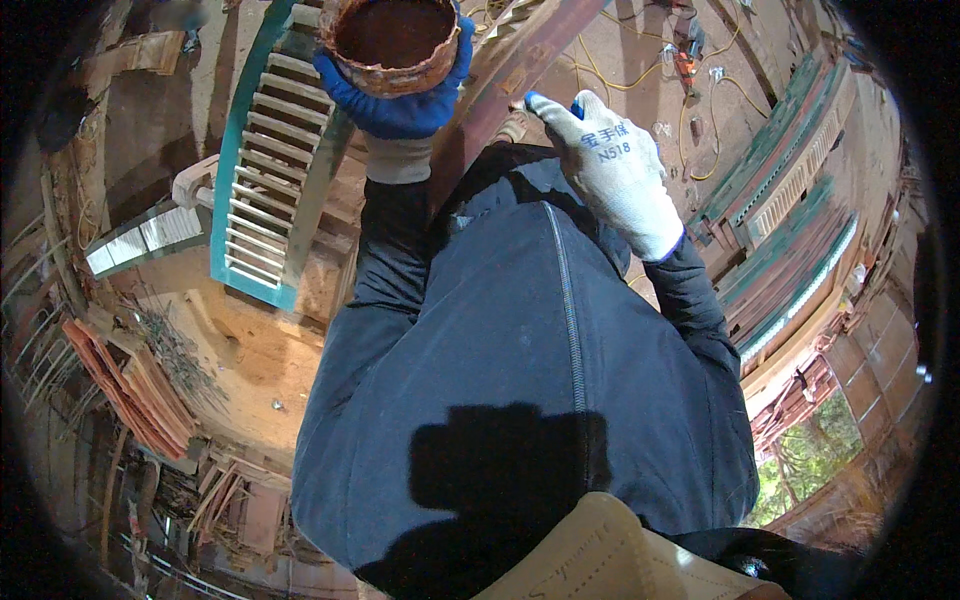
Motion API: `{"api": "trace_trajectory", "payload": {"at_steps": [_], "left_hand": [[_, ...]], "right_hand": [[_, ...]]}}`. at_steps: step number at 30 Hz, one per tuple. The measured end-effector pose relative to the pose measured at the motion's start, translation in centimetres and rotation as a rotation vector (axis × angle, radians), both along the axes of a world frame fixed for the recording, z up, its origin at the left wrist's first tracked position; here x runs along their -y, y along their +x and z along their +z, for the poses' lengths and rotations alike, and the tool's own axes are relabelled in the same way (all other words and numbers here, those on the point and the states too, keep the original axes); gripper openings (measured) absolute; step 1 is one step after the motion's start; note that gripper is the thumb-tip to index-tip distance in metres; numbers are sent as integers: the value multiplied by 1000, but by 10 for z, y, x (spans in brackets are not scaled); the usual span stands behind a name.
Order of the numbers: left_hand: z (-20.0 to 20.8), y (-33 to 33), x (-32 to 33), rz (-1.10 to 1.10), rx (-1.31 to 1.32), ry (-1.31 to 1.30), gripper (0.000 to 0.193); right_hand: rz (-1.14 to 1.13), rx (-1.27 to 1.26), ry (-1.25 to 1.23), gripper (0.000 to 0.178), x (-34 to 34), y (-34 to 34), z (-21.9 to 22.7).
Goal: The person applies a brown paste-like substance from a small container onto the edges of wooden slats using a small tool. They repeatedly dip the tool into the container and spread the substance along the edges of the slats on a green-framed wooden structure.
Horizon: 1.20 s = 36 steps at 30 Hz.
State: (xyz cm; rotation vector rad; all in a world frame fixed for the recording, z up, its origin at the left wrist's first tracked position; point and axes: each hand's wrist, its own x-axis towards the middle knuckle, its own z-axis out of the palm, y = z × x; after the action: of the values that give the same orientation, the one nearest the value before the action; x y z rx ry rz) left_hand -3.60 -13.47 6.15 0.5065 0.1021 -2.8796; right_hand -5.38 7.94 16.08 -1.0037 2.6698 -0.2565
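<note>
My left hand (400, 112), in a blue-palmed work glove, cups a round, stained bowl (395, 82) from below. Dark reddish-brown paint-like stuff fills its inside. My right hand (610, 160), in a white glove with blue fingertips, is held to the right of a long reddish-brown wooden beam (515, 75). Its fingers are bent, with a small tan tip showing beside the index finger. What they hold, if anything, is mostly hidden. Left of the bowl stands a slatted wooden panel with a teal frame (228, 200).
An orange power tool (686, 65) and yellow cords (610, 82) lie on the floor ahead. Stacked teal and brown louvred panels (780, 240) fill the right side. Reddish boards (125, 395) are piled at lower left, near loose sticks and scrap wood.
</note>
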Motion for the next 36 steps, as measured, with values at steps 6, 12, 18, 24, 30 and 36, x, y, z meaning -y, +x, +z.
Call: {"api": "trace_trajectory", "payload": {"at_steps": [6, 12, 18, 24, 30, 36], "left_hand": [[-11, -2, 0, 26, 2, -141, 67], [-70, 1, 17, 26, 215, -626, 77], [-60, 2, 23, 166, 288, -1468, 57], [-64, 6, 34, 100, 148, -1029, 58], [-28, -11, 24, -58, 619, -2811, 64], [-31, -48, 29, 117, 335, -2059, 68]], "right_hand": [[-277, 424, -624, 37, -42, -21, -29], [-1018, 1203, -1242, 36, -60, -24, -55], [-774, 1646, -1855, 48, -60, -26, -99], [-751, 1238, -1860, 48, -26, -38, -111], [-643, 1280, -1897, 48, -25, -46, -106], [-672, 1351, -1789, 47, -28, -59, -105]]}}
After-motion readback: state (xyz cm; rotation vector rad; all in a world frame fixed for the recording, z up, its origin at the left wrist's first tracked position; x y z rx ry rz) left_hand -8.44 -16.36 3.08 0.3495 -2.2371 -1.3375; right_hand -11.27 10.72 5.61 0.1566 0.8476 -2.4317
